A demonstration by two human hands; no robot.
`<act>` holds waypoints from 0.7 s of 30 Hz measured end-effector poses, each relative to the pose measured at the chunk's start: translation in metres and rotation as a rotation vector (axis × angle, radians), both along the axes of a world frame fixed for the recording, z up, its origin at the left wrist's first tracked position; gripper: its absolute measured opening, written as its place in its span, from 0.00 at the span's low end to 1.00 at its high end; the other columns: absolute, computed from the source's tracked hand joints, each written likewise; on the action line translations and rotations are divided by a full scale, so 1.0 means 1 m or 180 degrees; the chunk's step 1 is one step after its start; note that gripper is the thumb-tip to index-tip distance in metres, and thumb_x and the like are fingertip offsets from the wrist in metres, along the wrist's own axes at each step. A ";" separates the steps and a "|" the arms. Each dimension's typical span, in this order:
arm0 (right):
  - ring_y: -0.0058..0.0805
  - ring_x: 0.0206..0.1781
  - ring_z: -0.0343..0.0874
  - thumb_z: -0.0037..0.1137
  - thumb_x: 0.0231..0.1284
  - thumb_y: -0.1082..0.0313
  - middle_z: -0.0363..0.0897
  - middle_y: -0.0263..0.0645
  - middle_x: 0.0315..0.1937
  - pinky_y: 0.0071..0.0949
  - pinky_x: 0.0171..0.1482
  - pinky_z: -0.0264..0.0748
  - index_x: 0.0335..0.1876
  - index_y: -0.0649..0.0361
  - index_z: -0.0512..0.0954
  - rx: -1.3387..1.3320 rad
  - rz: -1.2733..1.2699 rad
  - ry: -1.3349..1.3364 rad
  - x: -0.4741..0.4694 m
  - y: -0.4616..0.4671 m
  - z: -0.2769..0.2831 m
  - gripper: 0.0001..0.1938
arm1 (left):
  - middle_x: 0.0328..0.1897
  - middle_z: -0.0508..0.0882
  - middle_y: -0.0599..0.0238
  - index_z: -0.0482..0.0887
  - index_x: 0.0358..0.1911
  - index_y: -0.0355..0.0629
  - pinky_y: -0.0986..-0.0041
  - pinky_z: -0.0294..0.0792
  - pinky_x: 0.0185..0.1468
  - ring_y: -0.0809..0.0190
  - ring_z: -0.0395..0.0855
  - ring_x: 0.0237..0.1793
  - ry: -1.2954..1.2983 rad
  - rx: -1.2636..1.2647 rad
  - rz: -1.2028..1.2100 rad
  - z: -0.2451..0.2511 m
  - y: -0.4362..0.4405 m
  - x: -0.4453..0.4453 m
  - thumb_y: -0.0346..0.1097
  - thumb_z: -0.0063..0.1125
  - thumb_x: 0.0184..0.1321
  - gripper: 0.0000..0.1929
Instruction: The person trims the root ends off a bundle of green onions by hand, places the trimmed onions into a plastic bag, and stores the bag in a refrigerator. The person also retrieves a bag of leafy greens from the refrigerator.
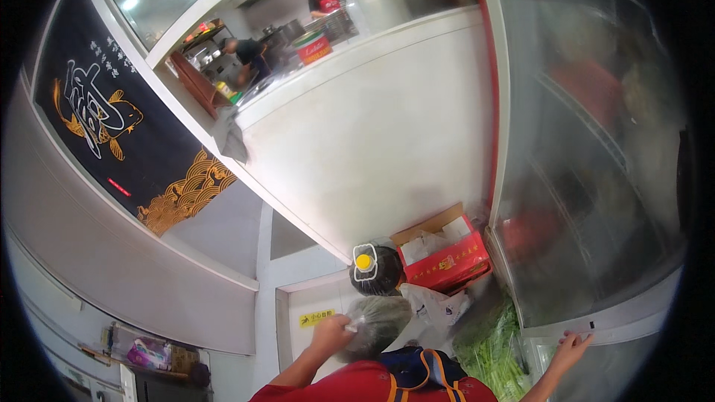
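Note:
My left hand (329,335) grips the gathered neck of a clear plastic bag (380,321) with dull greenish-grey contents that I cannot make out. The bag hangs before my red top and dark blue apron (422,365) with orange trim. Over on the right, my right hand (571,349) reaches to the pale lower frame (606,330) of a fogged glass door (592,178). Its fingertips lie at that frame; whether they grip it is unclear. Long leafy green vegetables (497,354) in clear plastic lie between the apron and my right hand.
Past the held bag stand a large dark bottle (375,273) with a yellow cap, a red open cardboard box (447,257) and a white plastic bag (433,307). A white counter wall (368,145) rises behind them. A large tin (313,47) tops it. People (248,53) are in the kitchen beyond.

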State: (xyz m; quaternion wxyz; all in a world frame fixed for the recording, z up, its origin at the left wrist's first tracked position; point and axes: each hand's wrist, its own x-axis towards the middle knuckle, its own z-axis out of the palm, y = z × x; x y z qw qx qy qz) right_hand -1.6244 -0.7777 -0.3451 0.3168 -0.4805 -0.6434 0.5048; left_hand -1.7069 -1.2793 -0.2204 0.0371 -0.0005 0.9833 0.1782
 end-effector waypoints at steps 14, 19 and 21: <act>0.31 0.23 0.75 0.59 0.54 0.63 0.75 0.41 0.20 0.31 0.29 0.71 0.42 0.67 0.72 0.0980 0.0814 -0.0521 0.016 -0.107 0.040 0.16 | 0.22 0.77 0.50 0.78 0.19 0.38 0.58 0.67 0.31 0.42 0.75 0.26 0.0257 0.0203 -0.0761 -0.012 0.006 -0.003 0.41 0.61 0.46 0.13; 0.48 0.24 0.78 0.54 0.52 0.44 0.77 0.48 0.19 0.44 0.28 0.74 0.39 0.63 0.72 0.1743 0.1867 -0.1362 0.016 -0.164 0.086 0.25 | 0.21 0.77 0.50 0.77 0.20 0.34 0.61 0.66 0.30 0.44 0.76 0.25 0.0163 0.0773 -0.1436 -0.009 -0.018 0.017 0.34 0.64 0.43 0.10; 0.48 0.24 0.79 0.54 0.52 0.44 0.77 0.48 0.19 0.43 0.27 0.74 0.38 0.63 0.73 0.1897 0.1979 -0.1294 0.017 -0.195 0.099 0.25 | 0.19 0.74 0.51 0.72 0.15 0.37 0.60 0.65 0.28 0.43 0.74 0.24 0.0299 0.0779 -0.1703 -0.009 -0.031 0.023 0.31 0.61 0.42 0.10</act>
